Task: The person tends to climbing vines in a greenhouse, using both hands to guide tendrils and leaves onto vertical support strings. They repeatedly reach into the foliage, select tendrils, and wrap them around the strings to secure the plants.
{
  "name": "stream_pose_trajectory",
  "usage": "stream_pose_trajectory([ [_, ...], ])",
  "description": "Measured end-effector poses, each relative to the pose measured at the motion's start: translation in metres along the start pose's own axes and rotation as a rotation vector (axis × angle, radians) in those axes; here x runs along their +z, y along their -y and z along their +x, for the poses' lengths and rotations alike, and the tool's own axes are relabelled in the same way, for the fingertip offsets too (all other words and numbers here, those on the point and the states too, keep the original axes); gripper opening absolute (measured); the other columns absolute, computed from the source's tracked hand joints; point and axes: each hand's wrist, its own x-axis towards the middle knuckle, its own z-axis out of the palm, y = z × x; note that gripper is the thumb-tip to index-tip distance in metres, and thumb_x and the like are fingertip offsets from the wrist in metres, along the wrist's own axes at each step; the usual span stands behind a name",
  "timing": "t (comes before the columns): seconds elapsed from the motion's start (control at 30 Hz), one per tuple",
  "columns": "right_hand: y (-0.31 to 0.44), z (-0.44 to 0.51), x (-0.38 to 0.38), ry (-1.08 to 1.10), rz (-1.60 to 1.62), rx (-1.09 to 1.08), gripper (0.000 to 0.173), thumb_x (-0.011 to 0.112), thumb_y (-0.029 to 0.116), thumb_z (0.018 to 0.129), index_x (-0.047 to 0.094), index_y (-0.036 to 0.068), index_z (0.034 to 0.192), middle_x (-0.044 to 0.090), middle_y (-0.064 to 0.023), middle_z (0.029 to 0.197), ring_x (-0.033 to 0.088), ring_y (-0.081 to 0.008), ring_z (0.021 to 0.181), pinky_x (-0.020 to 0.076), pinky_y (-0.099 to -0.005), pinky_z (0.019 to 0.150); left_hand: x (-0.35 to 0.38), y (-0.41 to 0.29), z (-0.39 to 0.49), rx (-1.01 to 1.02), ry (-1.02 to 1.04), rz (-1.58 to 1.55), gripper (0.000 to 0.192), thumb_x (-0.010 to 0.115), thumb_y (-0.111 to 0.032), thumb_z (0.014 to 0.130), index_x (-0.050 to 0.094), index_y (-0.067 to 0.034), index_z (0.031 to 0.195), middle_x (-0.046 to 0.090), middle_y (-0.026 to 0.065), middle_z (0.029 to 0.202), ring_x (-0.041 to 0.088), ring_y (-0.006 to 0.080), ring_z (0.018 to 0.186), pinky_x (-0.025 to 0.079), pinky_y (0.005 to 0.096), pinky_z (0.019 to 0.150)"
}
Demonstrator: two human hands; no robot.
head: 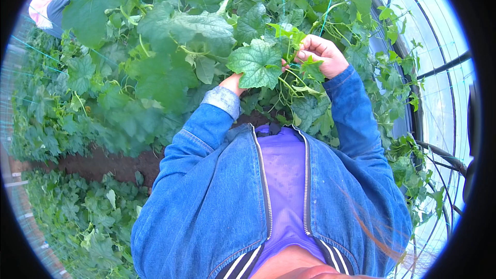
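Observation:
My right hand (324, 55) is at the upper middle, thumb and fingers pinched together at a leafy vine shoot (288, 35). A small bright green leaf (311, 68) hangs just below its fingers. My left hand (233, 83) reaches in from the left behind a broad, lobed vine leaf (256, 64). That leaf covers most of the hand; only the wrist side and some fingertips by the stem show, so its grip is hidden. Thin curling tendrils and stems (288, 85) dangle beneath both hands. A taut green twine (330, 2) rises above the right hand.
Dense climbing vines (155, 66) fill the left and far side. Bare soil (112, 164) runs between plant rows. At right stands the greenhouse's clear film wall (438, 97) with dark frame bars (443, 66). Another person (48, 9) in a pale head covering is at the upper left.

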Motion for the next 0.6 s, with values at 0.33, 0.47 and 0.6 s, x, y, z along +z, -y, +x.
stream_pose_trajectory([
  [0.33,0.02,-0.003,-0.007,-0.008,-0.153,-0.029,0.009,0.059,0.011,0.09,0.052,0.008,0.086,0.065,-0.0045,0.092,0.064,-0.0115,0.073,0.0514,-0.0237,0.059,-0.029,0.022,0.009,-0.017,0.027,-0.062,0.036,0.039,-0.021,0.101,0.048,0.002,0.128,0.057,0.0185,0.122,0.058,0.0297,0.112,0.049,0.0406,0.099],
  [0.47,0.038,0.029,0.025,-0.327,-0.335,-0.371,0.032,0.054,0.008,0.092,0.051,0.005,0.124,0.06,-0.0104,0.122,0.058,-0.0177,0.111,0.0495,-0.0322,0.09,-0.034,0.034,0.008,-0.18,0.038,-0.204,0.037,0.04,-0.026,0.101,0.055,0.002,0.119,0.061,0.0184,0.116,0.062,0.0294,0.103,0.05,0.0402,0.096],
  [0.6,0.04,0.024,0.075,0.162,-0.614,-0.223,0.03,0.052,0.008,0.094,0.052,0.004,0.123,0.061,-0.0089,0.116,0.059,-0.0152,0.104,0.0494,-0.0312,0.087,-0.031,0.036,0.003,-0.069,-0.029,0.274,0.031,0.048,-0.023,0.098,0.061,0.001,0.112,0.065,0.0158,0.111,0.064,0.0261,0.1,0.05,0.0375,0.094],
])
